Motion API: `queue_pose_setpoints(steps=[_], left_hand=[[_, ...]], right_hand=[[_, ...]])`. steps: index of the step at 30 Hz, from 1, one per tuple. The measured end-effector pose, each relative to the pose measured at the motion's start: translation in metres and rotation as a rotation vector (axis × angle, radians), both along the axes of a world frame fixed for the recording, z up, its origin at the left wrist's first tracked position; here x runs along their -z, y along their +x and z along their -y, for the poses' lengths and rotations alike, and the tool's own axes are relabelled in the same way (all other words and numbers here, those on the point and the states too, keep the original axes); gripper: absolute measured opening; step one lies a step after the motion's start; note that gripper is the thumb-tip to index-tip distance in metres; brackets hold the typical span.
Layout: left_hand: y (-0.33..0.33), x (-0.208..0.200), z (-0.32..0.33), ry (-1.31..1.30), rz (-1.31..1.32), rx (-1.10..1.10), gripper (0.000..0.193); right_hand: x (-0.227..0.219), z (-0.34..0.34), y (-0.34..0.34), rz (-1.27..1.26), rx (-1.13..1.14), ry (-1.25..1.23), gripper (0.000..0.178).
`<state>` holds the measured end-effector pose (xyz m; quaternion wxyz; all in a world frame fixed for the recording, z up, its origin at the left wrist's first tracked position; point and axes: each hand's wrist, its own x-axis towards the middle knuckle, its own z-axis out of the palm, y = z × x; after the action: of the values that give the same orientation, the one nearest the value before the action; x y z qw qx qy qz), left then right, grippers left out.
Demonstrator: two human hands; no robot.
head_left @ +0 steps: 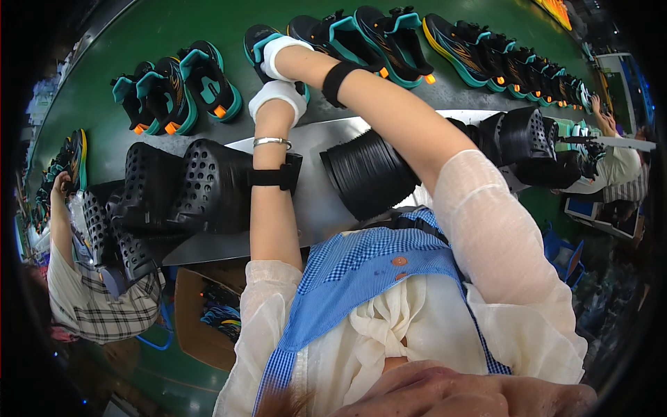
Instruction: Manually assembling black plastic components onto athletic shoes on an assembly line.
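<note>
A black running shoe (258, 36) with a teal lining and sole stands on the far side of the green work surface, between my two white-gloved hands. My right hand (280, 57) reaches across from the right and grips the shoe around its upper. Just nearer to me, my left hand (278, 99) is at the heel end of the same shoe, its fingers hidden under the glove and wrist. A silver bangle (272, 142) and a black strap circle my left forearm. Another black strap (338, 83) is around my right forearm.
Matching shoes (167, 94) with orange heel tabs stand to the left, and a long row (479, 55) runs right. Nearer are perforated black moulded covers (208, 181) and a ribbed black hose (368, 174). Co-workers (104, 306) work at both sides. A cardboard box (198, 326) holds shoes below.
</note>
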<state>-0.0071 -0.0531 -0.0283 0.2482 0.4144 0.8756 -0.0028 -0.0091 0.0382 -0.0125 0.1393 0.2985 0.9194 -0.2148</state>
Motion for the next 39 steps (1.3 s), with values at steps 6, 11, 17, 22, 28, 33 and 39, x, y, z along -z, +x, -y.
queue_pose_setpoints(steps=[6,11,17,22,28,33,39], left_hand=[[-0.012,-0.002,-0.005,0.038,-0.032,0.012,0.042],[-0.006,-0.015,0.01,0.093,-0.266,-0.135,0.044],[0.044,-0.025,0.055,0.597,-0.108,-0.132,0.033],[0.086,-0.007,0.116,0.46,0.841,-0.458,0.044],[0.106,0.014,0.131,0.687,1.247,-0.731,0.032],[0.103,-0.012,0.149,0.759,0.881,-0.678,0.022],[0.111,-0.069,0.146,1.12,0.39,-0.503,0.01]], right_hand=[[-0.091,0.012,0.085,-0.017,-0.16,0.116,0.038],[-0.09,0.011,0.194,-0.409,-0.347,0.28,0.029],[-0.039,0.056,0.264,-0.645,-0.331,0.165,0.021],[-0.013,0.093,0.257,-0.796,-0.418,0.206,0.025],[0.011,0.095,0.253,-0.841,-0.413,0.177,0.027],[0.009,0.092,0.254,-0.861,-0.413,0.14,0.03],[-0.011,0.097,0.255,-0.776,-0.122,-0.032,0.073]])
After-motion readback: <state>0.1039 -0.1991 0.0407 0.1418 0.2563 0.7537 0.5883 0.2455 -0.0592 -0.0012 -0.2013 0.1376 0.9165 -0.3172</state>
